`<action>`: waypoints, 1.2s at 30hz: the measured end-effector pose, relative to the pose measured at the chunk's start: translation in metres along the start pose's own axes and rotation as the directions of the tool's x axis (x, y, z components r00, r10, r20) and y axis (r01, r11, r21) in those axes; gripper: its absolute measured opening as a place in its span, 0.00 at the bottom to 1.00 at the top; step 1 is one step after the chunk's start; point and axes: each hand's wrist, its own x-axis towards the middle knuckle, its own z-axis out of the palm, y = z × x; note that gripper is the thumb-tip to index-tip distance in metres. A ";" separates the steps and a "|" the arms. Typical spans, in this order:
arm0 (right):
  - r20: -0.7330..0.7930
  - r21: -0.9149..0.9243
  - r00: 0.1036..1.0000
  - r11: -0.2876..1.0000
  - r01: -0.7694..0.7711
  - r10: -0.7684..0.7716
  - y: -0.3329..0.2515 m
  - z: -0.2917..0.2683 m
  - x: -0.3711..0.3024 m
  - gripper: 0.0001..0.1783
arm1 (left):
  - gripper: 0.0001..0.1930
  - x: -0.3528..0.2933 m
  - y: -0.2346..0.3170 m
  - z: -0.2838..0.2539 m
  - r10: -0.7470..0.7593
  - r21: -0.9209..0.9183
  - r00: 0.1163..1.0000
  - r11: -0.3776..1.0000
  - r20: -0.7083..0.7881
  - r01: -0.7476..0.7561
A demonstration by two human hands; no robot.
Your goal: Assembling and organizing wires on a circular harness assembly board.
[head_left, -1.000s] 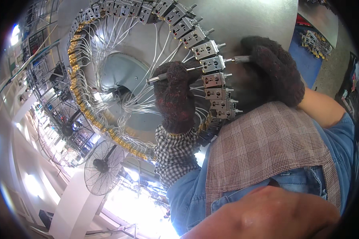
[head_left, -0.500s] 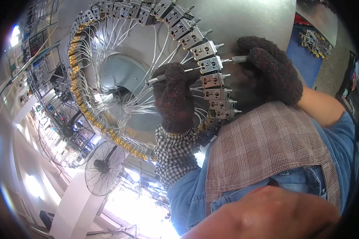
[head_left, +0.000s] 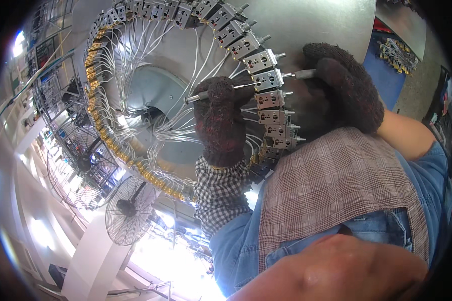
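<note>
My left hand (head_left: 219,120), in a dark knitted glove, is closed around a thin screwdriver (head_left: 201,96). The blade points right and its tip meets the inner side of a small silver metal box (head_left: 267,80). On the outer side of that box, my right hand (head_left: 349,88), gloved alike, grips a grey-handled tool (head_left: 305,74). The tool's narrow end is in line with the box's shaft and seems to touch it. Similar boxes (head_left: 260,60) with short shafts stand side by side along the rim. My right fingertips are partly hidden.
The boxes and gold-coloured pieces (head_left: 135,165) form a ring on a round metal table (head_left: 306,22), with white wires (head_left: 178,135) running to its centre. Beyond, a blue surface (head_left: 381,70) holds a bundle of wired parts (head_left: 398,54). Standing fans (head_left: 128,206) are at lower left.
The nearby boxes have shifted slightly to the right, the screwdriver tip with them. My right hand's fingers have moved a little on the grey-handled tool. Both hands keep their grip.
</note>
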 end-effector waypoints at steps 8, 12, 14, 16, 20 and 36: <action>-0.063 0.081 0.996 0.995 -0.052 0.057 0.003 0.000 -0.003 0.22 | 0.11 0.000 -0.008 -0.004 0.242 0.418 0.964 0.869 0.110 -0.266; 0.015 0.153 0.962 0.950 -0.273 0.274 -0.004 -0.006 -0.001 0.30 | 0.11 0.000 -0.004 -0.003 0.077 0.135 0.997 0.988 -0.006 -0.075; 0.018 0.167 0.967 0.952 -0.255 0.256 -0.004 -0.006 -0.001 0.29 | 0.13 0.001 -0.001 -0.001 -0.057 -0.146 0.995 0.988 -0.083 0.045; -0.006 0.089 0.981 0.977 -0.192 0.193 -0.001 -0.005 -0.001 0.27 | 0.09 0.000 0.002 0.001 -0.071 -0.203 0.997 0.977 -0.042 0.061; 0.013 -0.042 0.992 0.991 0.129 -0.128 0.008 -0.007 -0.001 0.21 | 0.06 -0.002 0.006 0.005 -0.087 -0.285 0.996 0.954 0.022 0.090; 0.000 0.299 0.959 0.915 -0.270 0.283 -0.013 0.004 0.001 0.22 | 0.21 0.003 -0.008 -0.009 0.177 0.377 0.982 0.906 0.073 -0.191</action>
